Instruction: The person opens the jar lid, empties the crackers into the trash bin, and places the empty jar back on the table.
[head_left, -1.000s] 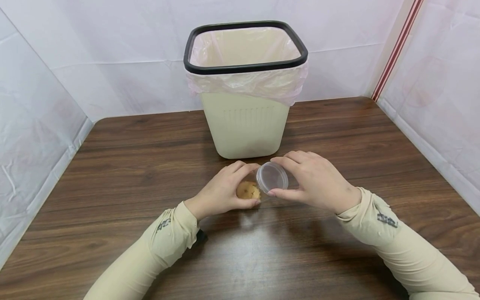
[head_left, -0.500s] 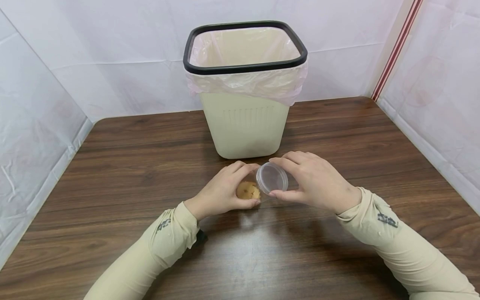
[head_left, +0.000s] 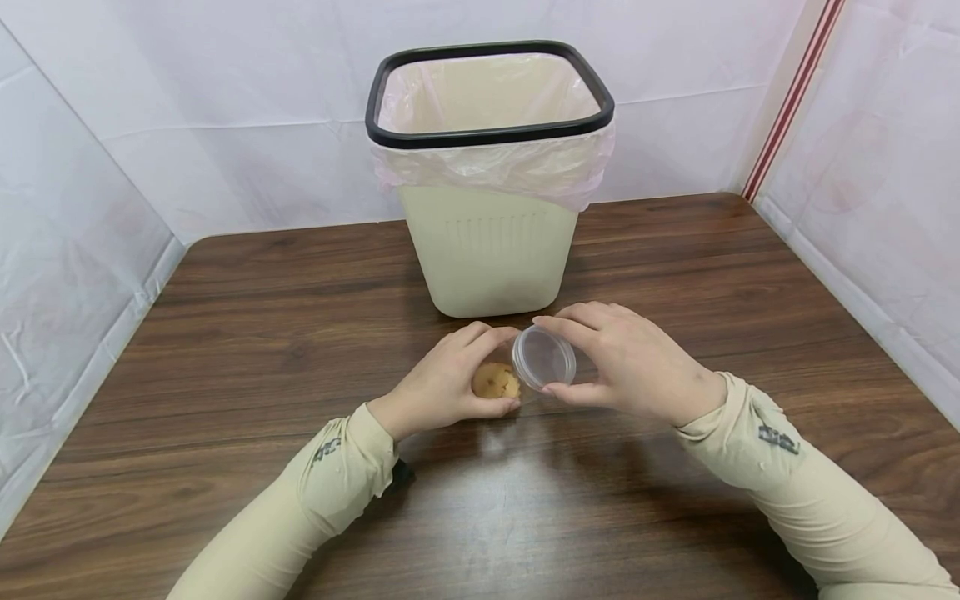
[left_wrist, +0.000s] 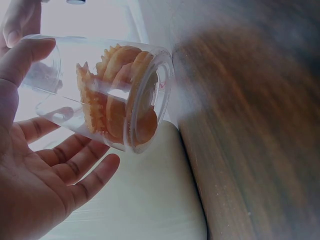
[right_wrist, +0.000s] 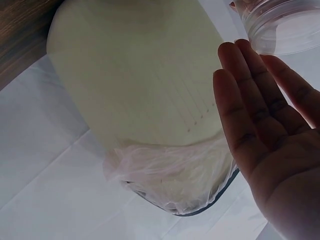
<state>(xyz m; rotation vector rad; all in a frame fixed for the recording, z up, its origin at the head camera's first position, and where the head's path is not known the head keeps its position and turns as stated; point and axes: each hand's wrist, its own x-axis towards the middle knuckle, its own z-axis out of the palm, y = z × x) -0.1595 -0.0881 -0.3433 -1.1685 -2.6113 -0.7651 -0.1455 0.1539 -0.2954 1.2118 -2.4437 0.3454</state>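
Note:
My left hand (head_left: pixel 450 385) grips a clear plastic jar (left_wrist: pixel 67 52), thumb on one side and fingers on the other. Golden, jagged-edged biscuit-like pieces (left_wrist: pixel 117 100) lie stacked in its bottom, several of them. Between thumb and fingers of my right hand (head_left: pixel 633 362) is a round clear lid (head_left: pixel 545 358), tilted on edge at the right of the jar's mouth. Whether lid and jar touch cannot be told. In the right wrist view the lid (right_wrist: pixel 287 27) shows at the top corner, above the fingertips (right_wrist: pixel 235 55). The jar's base is close to the tabletop.
A cream waste bin (head_left: pixel 491 250) with a black rim (head_left: pixel 491 137) and a pinkish bag liner (head_left: pixel 495 167) stands just behind the hands. The brown wooden table (head_left: pixel 247 333) is enclosed by white sheeting (head_left: pixel 225 100). A dark object (head_left: pixel 399 475) shows under the left wrist.
The right fingers have shifted slightly along the lid's edge, the index finger a little to the left. The left hand, jar and bin have stayed in place.

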